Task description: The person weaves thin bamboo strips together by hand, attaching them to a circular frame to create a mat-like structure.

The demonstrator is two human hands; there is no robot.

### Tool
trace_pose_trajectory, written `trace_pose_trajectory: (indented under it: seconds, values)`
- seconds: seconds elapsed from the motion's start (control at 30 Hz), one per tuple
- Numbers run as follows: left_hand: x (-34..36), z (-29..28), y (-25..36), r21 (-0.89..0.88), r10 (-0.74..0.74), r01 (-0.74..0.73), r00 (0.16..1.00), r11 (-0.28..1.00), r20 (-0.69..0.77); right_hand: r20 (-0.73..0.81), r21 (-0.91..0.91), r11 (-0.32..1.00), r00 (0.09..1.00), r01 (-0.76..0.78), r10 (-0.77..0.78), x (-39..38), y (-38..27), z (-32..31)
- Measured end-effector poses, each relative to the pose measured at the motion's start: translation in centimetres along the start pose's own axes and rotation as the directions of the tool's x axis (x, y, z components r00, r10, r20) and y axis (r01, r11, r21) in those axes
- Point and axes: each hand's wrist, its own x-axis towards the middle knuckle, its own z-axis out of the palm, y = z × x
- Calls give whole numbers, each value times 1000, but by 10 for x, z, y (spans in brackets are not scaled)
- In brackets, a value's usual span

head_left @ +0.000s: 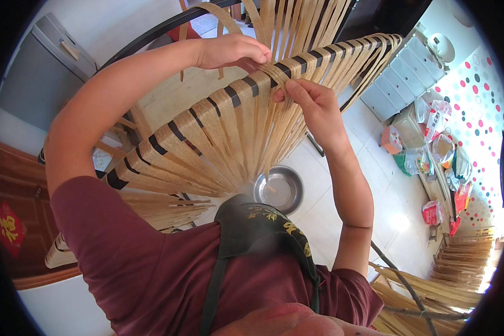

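Note:
Flat tan strips (pixel 229 137) are wound side by side over a long black bar (pixel 176 130), with dark gaps between the turns. The bar rises from lower left to upper right, and the strips fan down from it toward my waist. On the bar's far side, my left hand (pixel 235 51) has its fingers bent over a strip at the top edge. Lower and on the near side, my right hand (pixel 315 106) pinches a tan strip between thumb and fingers, against the bar. More loose strips (pixel 302 25) stretch away beyond the bar. Some of my left fingertips are hidden.
Below the strips, a round metal basin (pixel 279 190) stands on the tiled floor. A curved black rail (pixel 145 42) arches at the far left, near a grey fridge (pixel 39 67). Along the right wall are grey drawers (pixel 395 78), plastic bags (pixel 414 161) and bundled strips (pixel 465 260).

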Motion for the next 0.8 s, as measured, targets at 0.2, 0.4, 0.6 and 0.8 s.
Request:
trace_pose_trajectory:
  seconds: [0.2,0.4,0.6,0.8]
  values:
    - [3,3,2,36,-21,23,998,999,-62,-216,-377,924,964,67,-158,-9,1,5]
    - [21,8,-1,224,154,-125,982,967,-114,-228,-774,615,841,150,-492,-1,20,6]
    - [39,14,-7,135,25,-10,994,991,-107,-287,-722,688,873,74,-395,6,20,13]
    - [25,-7,7,373,74,-30,992,927,-103,-154,-750,631,875,199,-459,7,2,-4]
